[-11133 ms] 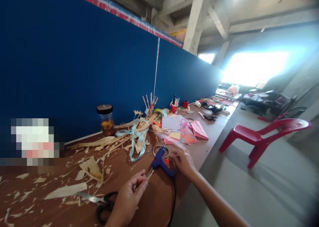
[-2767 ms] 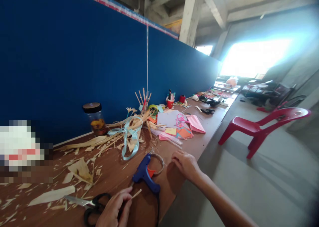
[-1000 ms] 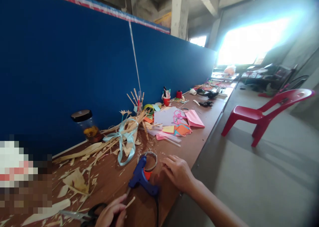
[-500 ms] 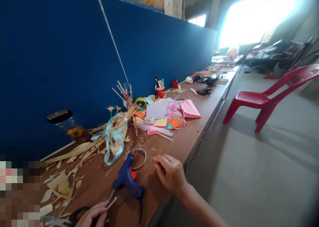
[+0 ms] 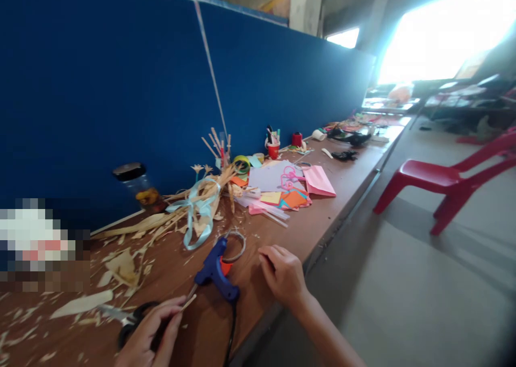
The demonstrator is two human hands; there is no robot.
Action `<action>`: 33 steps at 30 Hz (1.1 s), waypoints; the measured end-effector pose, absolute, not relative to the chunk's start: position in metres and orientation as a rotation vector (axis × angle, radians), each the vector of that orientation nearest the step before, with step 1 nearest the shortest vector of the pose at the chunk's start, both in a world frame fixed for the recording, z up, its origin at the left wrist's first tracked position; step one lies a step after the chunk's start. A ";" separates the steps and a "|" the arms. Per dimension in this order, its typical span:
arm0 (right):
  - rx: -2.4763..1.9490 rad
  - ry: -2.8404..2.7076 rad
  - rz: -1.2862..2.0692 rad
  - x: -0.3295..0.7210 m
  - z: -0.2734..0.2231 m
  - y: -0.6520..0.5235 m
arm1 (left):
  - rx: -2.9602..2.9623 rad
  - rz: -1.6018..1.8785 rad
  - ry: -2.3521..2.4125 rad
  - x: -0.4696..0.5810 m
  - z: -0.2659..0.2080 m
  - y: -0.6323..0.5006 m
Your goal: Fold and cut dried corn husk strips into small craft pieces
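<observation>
My left hand (image 5: pixel 155 332), at the bottom, pinches a thin pale stick (image 5: pixel 188 302) between thumb and fingers. Its tip lies close to the metal nozzle of a blue glue gun (image 5: pixel 213 273) with an orange trigger, lying on the table. Scissors with black handles (image 5: pixel 131 321) lie beside and partly under my left hand. My right hand (image 5: pixel 284 275) is closed near the table's front edge, right of the glue gun, fingers curled together; their inner side is hidden. Behind the glue gun is a grey ring of tape (image 5: pixel 237 247).
Dried leaf bundles with a light-blue ribbon (image 5: pixel 201 211), a jar (image 5: pixel 141 189) and pale scraps (image 5: pixel 123 267) cover the left. Coloured papers (image 5: pixel 296 198), pink scissors (image 5: pixel 289 178) and a red pen cup (image 5: pixel 273 148) stand farther back. A blue partition (image 5: pixel 161 77) borders the table; a red chair (image 5: pixel 429 176) stands right.
The view has turned left, so the table and chair appear farther right and more of the scissors shows. My left hand has come further into view with the stick; my right hand stays nearly still.
</observation>
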State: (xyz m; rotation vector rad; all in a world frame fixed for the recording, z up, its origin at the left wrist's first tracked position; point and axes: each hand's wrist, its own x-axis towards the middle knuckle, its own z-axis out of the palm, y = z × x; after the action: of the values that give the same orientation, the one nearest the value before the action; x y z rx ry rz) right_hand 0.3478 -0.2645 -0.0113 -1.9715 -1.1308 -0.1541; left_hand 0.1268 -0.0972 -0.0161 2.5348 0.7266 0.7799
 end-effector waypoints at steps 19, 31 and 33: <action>-1.746 -1.906 0.084 0.181 0.092 -0.115 | 1.783 1.126 1.065 -0.026 0.030 -0.026; -2.166 -2.201 0.072 0.142 0.049 0.024 | 1.567 1.145 0.983 -0.037 0.032 -0.024; -2.161 -2.186 0.101 0.143 0.048 0.030 | 1.557 1.107 0.960 -0.040 0.038 -0.024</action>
State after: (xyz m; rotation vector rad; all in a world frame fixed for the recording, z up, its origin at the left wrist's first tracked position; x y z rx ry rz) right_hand 0.1434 0.0298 0.0482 -2.1609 -2.1856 0.1006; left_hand -0.0403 -0.0241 0.0379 1.5572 0.9596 1.1069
